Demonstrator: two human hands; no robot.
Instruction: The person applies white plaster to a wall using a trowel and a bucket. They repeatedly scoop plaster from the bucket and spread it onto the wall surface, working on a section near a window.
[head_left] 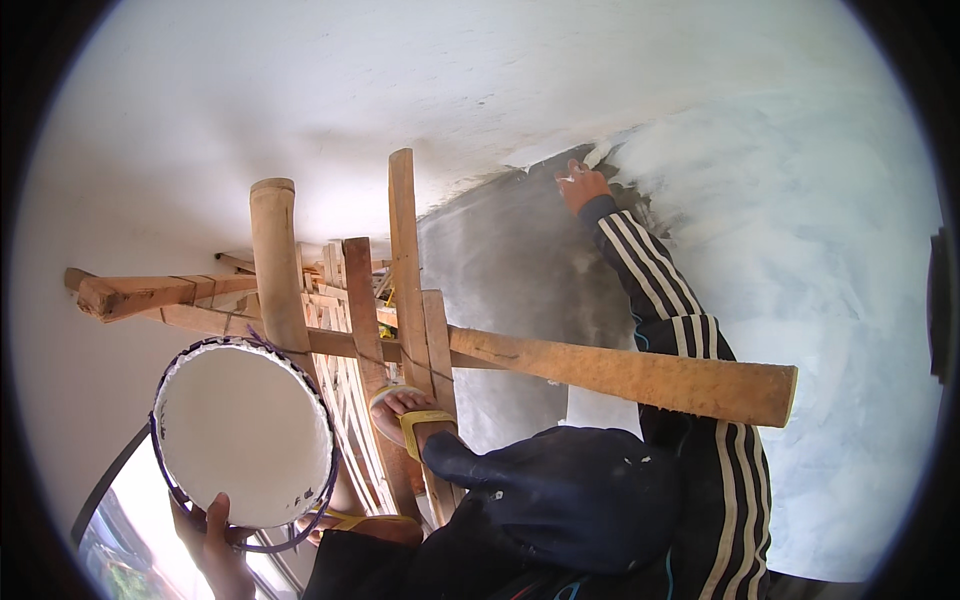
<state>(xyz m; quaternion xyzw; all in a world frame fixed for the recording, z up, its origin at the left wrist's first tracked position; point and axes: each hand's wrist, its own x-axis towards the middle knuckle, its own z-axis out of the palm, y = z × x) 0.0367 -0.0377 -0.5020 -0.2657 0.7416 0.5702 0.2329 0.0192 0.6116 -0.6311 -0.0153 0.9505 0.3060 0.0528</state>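
Left hand [215, 545]: gripped the rim of a paint bucket [245, 445] full of white paint.
Right hand [580, 185]: fingers closed around a small tool, pressed to the wall [800, 250].

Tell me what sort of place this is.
Most likely a building under finishing work, seen from up on a scaffold. The person stands on a rough scaffold of wooden poles, the left hand holds a bucket of white paint or plaster, and the right hand works white coating onto a bare grey wall.
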